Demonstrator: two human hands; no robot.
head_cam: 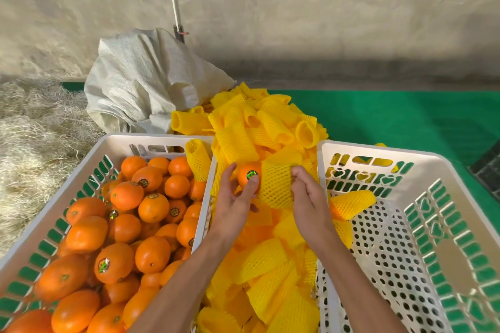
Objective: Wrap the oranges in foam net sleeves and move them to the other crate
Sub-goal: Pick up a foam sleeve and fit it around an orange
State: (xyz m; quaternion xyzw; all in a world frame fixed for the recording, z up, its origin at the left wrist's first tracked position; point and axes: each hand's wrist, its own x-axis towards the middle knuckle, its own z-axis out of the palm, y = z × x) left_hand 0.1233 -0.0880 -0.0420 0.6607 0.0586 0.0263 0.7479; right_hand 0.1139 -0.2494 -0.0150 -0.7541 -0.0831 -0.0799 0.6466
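Observation:
My left hand grips an orange with a round sticker, held above the gap between the two crates. My right hand pinches a yellow foam net sleeve whose mouth sits partly over the orange. The white crate on the left is full of several bare oranges. The white crate on the right holds one or two sleeved oranges near its left wall.
A heap of loose yellow foam sleeves fills the space between and behind the crates. A grey woven sack lies behind the left crate. Straw covers the floor at left; a green mat lies at right. A white pole leans on the wall.

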